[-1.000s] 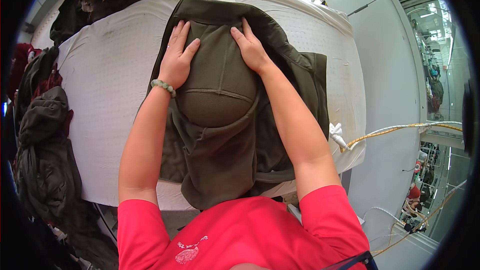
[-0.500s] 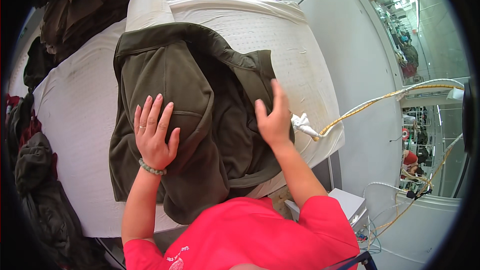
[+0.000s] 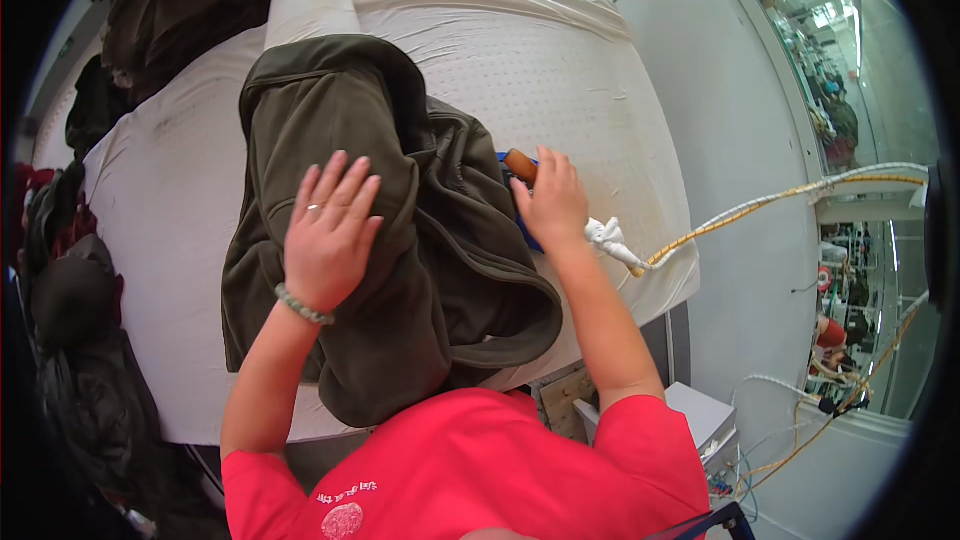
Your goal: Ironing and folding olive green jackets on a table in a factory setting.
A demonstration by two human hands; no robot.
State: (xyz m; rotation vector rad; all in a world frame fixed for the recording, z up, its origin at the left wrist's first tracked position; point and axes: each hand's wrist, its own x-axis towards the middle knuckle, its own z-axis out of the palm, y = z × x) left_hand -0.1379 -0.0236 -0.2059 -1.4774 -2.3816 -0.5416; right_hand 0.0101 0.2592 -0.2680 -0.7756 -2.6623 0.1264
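Observation:
A dark olive fleece-like jacket (image 3: 330, 130) is spread over the padded white pressing table. My left hand (image 3: 335, 225) lies flat on its left panel, fingers stretched out, with a ring and a beaded bracelet showing. The jacket's other panel is folded back in loose folds beside it. At the jacket's right edge, my right hand (image 3: 556, 202) is curled at the brown handle of an iron (image 3: 519, 164), thumb on one side and fingers on the other. Blue parts of the iron show around the hand; the garment and hand hide the rest.
A white-wrapped joint (image 3: 606, 236) on a yellow-and-white hose (image 3: 720, 218) sits right of the iron. The white table (image 3: 500, 50) carries a padded arm (image 3: 312, 5) beneath the collar. Dark garments are piled (image 3: 190, 10) at the far left and hang (image 3: 95, 370) along the left side.
The jacket's right panel has been folded inward to the left, uncovering the iron. My right hand has come onto the iron's handle, while my left hand has shifted slightly up and right.

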